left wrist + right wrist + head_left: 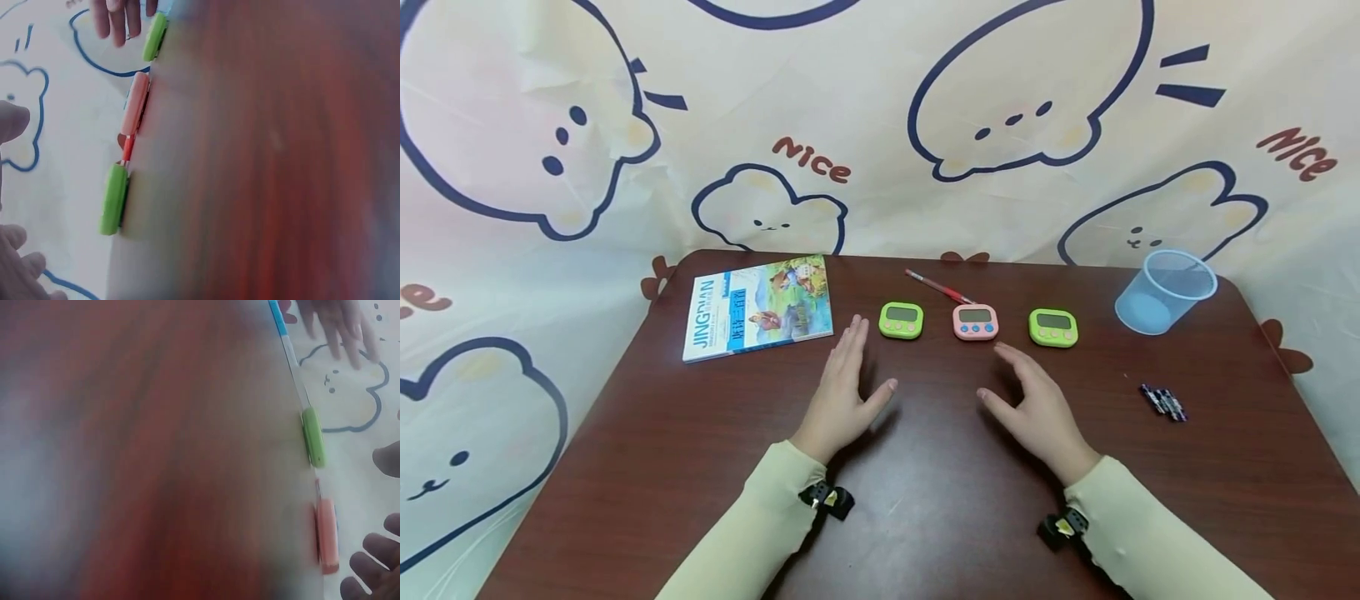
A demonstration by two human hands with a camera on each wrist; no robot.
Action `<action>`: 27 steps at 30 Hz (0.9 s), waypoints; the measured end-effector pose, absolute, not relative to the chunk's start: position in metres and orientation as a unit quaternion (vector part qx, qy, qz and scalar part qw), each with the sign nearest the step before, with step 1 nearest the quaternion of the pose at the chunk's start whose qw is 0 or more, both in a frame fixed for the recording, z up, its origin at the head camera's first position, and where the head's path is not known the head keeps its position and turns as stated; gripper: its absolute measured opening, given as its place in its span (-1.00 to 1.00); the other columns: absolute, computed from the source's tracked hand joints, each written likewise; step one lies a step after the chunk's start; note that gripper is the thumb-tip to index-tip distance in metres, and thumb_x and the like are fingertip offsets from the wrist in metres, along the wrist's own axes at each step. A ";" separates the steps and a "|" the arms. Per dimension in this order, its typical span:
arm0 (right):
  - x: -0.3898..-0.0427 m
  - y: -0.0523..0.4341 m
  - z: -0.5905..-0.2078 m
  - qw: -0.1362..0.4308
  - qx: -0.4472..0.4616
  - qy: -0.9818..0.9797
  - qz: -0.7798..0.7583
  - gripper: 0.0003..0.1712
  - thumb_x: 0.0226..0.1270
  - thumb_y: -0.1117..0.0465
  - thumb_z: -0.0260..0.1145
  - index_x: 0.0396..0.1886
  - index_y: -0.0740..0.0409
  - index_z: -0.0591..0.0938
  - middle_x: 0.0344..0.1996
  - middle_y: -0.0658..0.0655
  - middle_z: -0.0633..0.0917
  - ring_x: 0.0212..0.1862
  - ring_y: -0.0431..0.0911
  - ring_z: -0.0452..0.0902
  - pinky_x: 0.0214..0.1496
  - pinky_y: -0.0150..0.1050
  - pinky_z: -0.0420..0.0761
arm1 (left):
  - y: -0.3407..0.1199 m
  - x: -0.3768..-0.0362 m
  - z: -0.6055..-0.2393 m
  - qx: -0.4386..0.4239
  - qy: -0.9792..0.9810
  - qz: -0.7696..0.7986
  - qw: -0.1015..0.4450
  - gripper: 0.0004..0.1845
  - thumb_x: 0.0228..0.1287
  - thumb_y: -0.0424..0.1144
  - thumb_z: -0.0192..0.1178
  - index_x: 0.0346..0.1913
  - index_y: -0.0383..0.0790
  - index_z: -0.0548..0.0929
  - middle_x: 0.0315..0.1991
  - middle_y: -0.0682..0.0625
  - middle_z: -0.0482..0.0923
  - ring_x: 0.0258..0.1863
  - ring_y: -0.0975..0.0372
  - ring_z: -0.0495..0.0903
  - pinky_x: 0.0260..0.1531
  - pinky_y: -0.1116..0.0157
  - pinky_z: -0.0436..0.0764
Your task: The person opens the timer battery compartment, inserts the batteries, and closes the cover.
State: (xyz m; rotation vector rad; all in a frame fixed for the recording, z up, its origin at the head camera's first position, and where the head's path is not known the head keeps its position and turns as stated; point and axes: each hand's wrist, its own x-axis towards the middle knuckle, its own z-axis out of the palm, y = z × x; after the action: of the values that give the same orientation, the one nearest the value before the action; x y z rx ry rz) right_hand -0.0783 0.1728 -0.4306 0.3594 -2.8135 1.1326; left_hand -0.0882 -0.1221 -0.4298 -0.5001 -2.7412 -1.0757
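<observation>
This looks like a home corner set up for recording, not a lab or workshop. A dark wood-grain tabletop [925, 500] with rounded corners stands against a cream cloth [512, 275] hung as a backdrop, creased and printed with cartoon bears and the word "Nice". The things on it are household and study items: a paperback book [758, 307], a red pen [938, 287], three small digital timers [975, 322] and a clear plastic cup [1163, 291].

Open table [925, 500] around both hands; timers' row [975, 322] ahead, book [758, 308] left, cup [1163, 292] right.
</observation>
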 end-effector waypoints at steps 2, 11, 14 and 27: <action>-0.084 0.165 -0.432 0.037 0.125 -0.916 0.379 -0.24 0.30 0.09 0.44 0.43 0.20 0.41 0.38 0.21 0.46 0.41 0.09 0.34 0.42 0.14 0.35 | -0.120 -0.091 -0.432 -0.149 -0.910 -0.384 0.057 -0.04 0.40 0.08 0.21 0.63 -0.02 -0.15 0.63 0.01 -0.14 0.58 0.14 -0.07 0.51 -0.03 0.11; -0.109 0.127 -0.436 -0.004 0.143 -0.909 0.391 -0.31 0.35 0.08 0.40 0.41 0.18 0.45 0.35 0.18 0.50 0.41 0.05 0.36 0.44 0.06 0.36 | -0.111 -0.109 -0.437 -0.082 -0.898 -0.431 0.016 -0.04 0.37 0.02 0.26 0.63 -0.08 -0.08 0.56 -0.13 0.09 0.46 0.04 0.25 0.42 -0.05 0.31; -0.119 0.115 -0.436 -0.023 0.134 -0.907 0.399 -0.31 0.36 0.07 0.38 0.43 0.15 0.44 0.35 0.17 0.50 0.41 0.03 0.35 0.45 0.04 0.36 | -0.108 -0.118 -0.440 -0.057 -0.900 -0.433 0.010 -0.07 0.36 0.02 0.26 0.61 -0.15 -0.01 0.49 -0.18 0.21 0.32 0.02 0.41 0.31 -0.04 0.44; -0.160 0.070 -0.440 -0.033 0.086 -0.905 0.415 -0.24 0.39 0.07 0.37 0.48 0.20 0.34 0.38 0.21 0.45 0.43 0.06 0.32 0.46 0.02 0.35 | -0.103 -0.157 -0.448 -0.041 -0.897 -0.439 -0.004 -0.10 0.32 -0.02 0.34 0.54 -0.33 0.14 0.38 -0.22 0.36 0.21 -0.01 0.50 0.24 0.01 0.51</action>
State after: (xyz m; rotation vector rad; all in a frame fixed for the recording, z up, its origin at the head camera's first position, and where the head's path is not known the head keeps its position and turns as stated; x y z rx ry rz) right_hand -0.1605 0.0700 -0.4403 0.2748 -2.9057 1.3319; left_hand -0.1571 -0.1030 -0.4477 -0.1277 -2.8256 -1.3837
